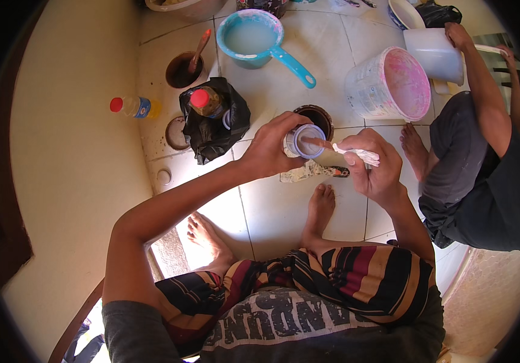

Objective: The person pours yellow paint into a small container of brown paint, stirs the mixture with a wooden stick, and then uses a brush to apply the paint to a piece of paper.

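Note:
My left hand (271, 145) is wrapped round a small pale plastic jar (297, 140), its mouth tilted toward me and to the right. A brownish stick (322, 143) with a crumpled white end reaches into the jar; my right hand (382, 164) pinches it by that white end. Whether the white part is bristles or a wrapping, I cannot tell. Just beyond the jar stands an open can (322, 116) with a dark inside, partly hidden. Below my hands a paint-crusted scraper (308, 172) with a black and orange handle lies on the tiles.
Farther off are a turquoise dipper (230, 45), a brown pot (179, 71) with a brush, and a pink-stained bucket (366, 91). A black bag (202, 142) holds a red-capped bottle (207, 104); another bottle (142, 107) is by the wall. A person (484, 175) crouches at right, gripping a white container (432, 54).

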Motion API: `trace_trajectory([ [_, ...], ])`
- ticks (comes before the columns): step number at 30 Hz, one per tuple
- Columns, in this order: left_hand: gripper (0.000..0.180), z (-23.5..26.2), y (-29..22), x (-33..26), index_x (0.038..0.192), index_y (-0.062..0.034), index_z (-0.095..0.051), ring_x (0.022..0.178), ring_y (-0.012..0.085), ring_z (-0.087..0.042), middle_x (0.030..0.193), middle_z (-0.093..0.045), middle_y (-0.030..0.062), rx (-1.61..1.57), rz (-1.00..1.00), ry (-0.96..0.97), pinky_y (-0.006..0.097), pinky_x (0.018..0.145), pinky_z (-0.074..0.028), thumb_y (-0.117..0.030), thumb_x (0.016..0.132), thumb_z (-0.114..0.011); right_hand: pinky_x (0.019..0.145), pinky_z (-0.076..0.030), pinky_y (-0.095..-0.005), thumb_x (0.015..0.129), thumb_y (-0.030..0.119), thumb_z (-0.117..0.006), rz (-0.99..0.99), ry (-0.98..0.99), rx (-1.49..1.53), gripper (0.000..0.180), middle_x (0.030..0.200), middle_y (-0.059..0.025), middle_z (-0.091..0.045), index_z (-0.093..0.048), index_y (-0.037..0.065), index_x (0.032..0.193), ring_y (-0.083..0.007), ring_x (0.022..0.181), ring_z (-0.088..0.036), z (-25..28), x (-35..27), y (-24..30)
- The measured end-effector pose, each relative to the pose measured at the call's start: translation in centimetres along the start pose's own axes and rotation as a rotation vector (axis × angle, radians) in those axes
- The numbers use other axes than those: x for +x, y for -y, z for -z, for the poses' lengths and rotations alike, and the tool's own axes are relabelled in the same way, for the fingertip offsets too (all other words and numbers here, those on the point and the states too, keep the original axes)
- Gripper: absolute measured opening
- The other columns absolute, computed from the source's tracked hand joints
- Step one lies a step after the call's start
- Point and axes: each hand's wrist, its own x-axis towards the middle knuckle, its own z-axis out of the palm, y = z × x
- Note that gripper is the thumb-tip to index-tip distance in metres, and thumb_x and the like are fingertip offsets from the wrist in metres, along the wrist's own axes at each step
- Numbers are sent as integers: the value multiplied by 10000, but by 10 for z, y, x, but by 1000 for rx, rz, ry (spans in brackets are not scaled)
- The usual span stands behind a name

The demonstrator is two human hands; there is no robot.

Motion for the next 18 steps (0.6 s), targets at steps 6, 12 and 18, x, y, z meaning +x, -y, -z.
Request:
trace_trajectory([
  [6,646,-1,-1,0,1229,-60,-573,1105,277,-623,1177,-615,111,6,14,8,381,941,-504,-38,637,-830,586,-515,-355,880,96,-693,-5,-2,-14,149,844,-111,-659,-599,23,969,-280,696,-637,1,-2,1],
  [12,652,0,-2,2,1230,-57,-572,1104,274,-624,1175,-617,110,-7,7,4,379,941,-502,-34,630,-828,586,-518,-352,881,90,-691,5,-17,-38,146,845,-108,-663,-598,24,972,-277,692,-641,1,-1,2],
  [18,659,-1,-1,1,1231,-51,-571,1098,274,-628,1169,-621,111,6,4,6,381,942,-504,-25,624,-825,580,-511,-357,875,99,-701,-17,-6,20,167,845,-111,-656,-601,28,988,-280,690,-633,0,-3,2],
])
